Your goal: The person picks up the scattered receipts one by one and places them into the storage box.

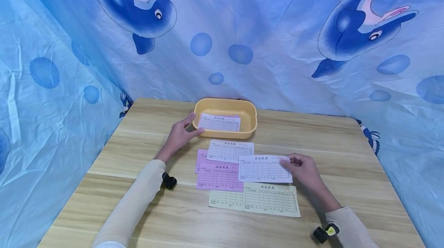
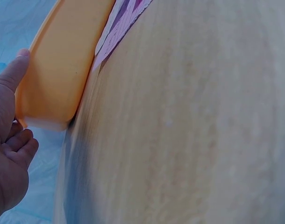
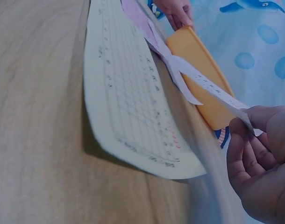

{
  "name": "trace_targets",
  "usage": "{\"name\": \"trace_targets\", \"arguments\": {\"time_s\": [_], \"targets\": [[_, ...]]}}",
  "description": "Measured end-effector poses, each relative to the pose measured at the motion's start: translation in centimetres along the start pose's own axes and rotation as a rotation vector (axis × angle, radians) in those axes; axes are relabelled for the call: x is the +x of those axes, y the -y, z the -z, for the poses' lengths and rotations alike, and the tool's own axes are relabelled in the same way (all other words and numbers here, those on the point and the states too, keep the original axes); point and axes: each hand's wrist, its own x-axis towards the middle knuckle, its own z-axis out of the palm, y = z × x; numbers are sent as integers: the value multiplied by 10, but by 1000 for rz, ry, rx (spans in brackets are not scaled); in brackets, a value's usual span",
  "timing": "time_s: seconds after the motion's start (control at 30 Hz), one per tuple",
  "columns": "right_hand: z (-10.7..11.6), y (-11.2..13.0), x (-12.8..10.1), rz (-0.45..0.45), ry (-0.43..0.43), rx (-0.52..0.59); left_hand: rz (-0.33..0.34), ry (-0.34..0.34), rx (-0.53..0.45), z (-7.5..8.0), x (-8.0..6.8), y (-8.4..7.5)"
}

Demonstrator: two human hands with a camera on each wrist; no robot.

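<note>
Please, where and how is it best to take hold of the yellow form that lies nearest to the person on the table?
Probably at the right end of the yellow form, coming from the right. In the right wrist view that edge curls up off the table, so a thumb and finger grip can slip under it. Its left part is overlapped by the pink form, and the right hand is already nearby, pinching the white form.

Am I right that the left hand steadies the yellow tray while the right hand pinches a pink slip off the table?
Not quite: the slip the right hand pinches is white, not pink, as the head view shows. The pink slip lies flat on the table, untouched. The rest holds: the left hand rests against the yellow tray.
</note>
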Motion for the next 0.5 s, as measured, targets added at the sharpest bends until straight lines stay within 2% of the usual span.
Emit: {"name": "trace_targets", "arguments": {"time_s": [0.17, 0.5], "targets": [[3, 5, 1, -5, -16, 33, 3, 1, -10, 0, 0, -1], [8, 15, 5, 21, -51, -12, -6, -3, 0, 0, 1, 0]]}}
